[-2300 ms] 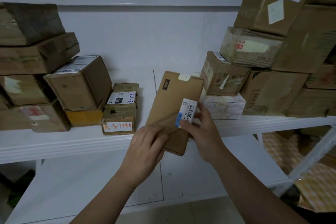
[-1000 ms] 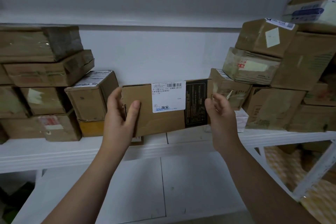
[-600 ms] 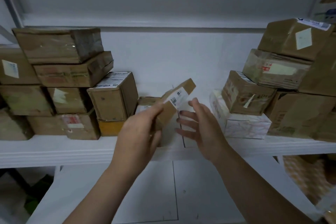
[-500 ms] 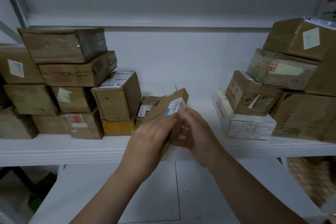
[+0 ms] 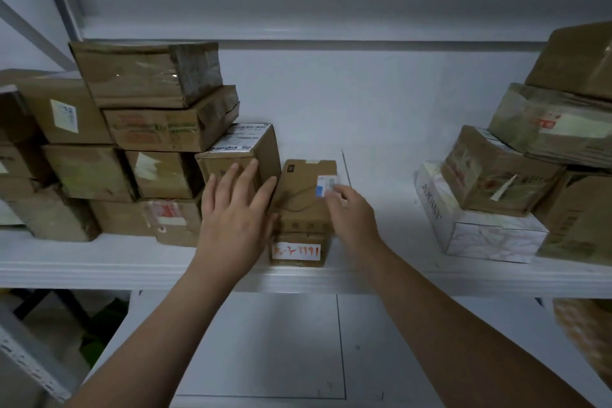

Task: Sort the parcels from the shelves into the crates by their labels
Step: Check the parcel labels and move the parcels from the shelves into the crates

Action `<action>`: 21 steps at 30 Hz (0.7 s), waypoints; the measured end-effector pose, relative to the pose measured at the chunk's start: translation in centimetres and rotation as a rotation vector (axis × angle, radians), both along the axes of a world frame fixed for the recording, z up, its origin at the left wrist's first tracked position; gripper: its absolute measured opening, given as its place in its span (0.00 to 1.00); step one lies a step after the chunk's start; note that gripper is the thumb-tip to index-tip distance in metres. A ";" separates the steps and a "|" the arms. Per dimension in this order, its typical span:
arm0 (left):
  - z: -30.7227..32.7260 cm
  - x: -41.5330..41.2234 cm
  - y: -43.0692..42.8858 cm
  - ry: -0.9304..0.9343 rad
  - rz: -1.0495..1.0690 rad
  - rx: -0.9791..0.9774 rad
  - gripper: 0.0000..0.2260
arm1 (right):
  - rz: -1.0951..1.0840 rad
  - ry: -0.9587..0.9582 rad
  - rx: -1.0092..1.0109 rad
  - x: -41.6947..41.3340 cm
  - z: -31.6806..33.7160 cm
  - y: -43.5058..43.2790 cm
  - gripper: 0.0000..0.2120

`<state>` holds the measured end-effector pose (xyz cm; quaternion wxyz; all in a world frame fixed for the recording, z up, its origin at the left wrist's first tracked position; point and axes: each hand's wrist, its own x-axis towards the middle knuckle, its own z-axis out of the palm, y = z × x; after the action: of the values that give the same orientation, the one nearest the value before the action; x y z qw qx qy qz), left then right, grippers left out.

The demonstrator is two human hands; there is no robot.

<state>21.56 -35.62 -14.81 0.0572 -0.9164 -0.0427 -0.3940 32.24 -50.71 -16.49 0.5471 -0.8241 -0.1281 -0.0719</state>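
A flat brown parcel [image 5: 303, 190] with a small blue-and-white label lies on top of a small box [image 5: 298, 250] marked in orange, on the white shelf [image 5: 99, 270]. My left hand [image 5: 236, 212] hovers with fingers spread just left of the flat parcel, in front of a labelled carton [image 5: 246, 151]. My right hand [image 5: 347, 209] touches the parcel's right edge near the label with loose fingers. Whether it still grips the parcel is unclear.
Stacks of brown cartons [image 5: 142, 129] fill the shelf's left side. More cartons [image 5: 530, 156] and a white patterned box [image 5: 473, 225] stand on the right. A bare stretch of shelf lies between them. A lower shelf board [image 5: 271, 348] shows below. No crates are in view.
The flat parcel, held up and turned in both hands earlier, now rests on the small orange-marked box on the shelf. My left hand has let go and opened.
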 end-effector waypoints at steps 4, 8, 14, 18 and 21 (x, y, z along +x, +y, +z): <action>0.0 0.0 0.1 -0.004 0.007 -0.006 0.23 | 0.077 -0.003 -0.085 -0.2 -1.4 0.6 0.24; 0.4 0.0 -0.2 -0.029 -0.022 -0.006 0.21 | 0.067 -0.083 -0.096 -0.2 -1.1 0.1 0.21; 2.4 1.6 -3.3 -0.063 -0.160 0.015 0.16 | 0.007 -0.370 -0.173 -0.4 1.9 -3.3 0.15; 4.1 4.0 -7.2 -0.014 -0.278 -0.003 0.17 | -0.076 -0.534 -0.202 -0.8 4.4 -8.1 0.14; 5.1 5.9 -10.6 0.000 -0.362 -0.033 0.17 | -0.171 -0.612 -0.242 -0.9 5.9 -12.2 0.12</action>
<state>27.48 -46.20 -9.70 -0.0296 -0.9099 0.1167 -0.3969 31.29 -62.92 -10.63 0.3736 -0.8310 -0.2245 -0.3457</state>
